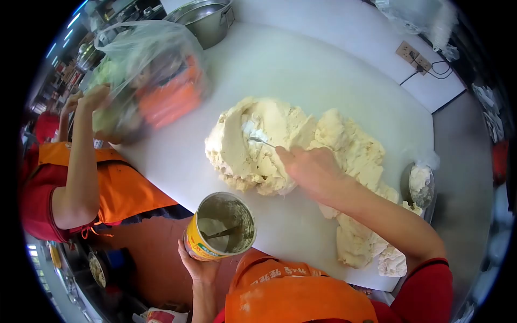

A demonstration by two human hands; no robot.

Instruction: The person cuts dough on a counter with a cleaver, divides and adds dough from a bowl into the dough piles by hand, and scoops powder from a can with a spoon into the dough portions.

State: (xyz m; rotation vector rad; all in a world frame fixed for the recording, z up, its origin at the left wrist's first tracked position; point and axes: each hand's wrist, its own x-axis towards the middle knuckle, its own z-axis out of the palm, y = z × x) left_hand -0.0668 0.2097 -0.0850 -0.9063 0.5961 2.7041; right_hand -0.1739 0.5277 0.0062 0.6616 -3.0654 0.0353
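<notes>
My left hand is wrapped round the lower side of a yellow can, tilted so its open mouth shows. Inside the can lie white powder and a dark-handled utensil. My right hand is closed on the handle of a small metal spoon. The spoon's tip is over a hollow in a large mound of pale dough, where a patch of white powder lies. More lumpy dough spreads to the right, partly hidden under my right forearm.
A co-worker in an orange apron stands at left, holding a clear plastic bag of vegetables. A metal pot sits at the back of the white worktop. At right stands a bowl of white powder; sockets are on the wall.
</notes>
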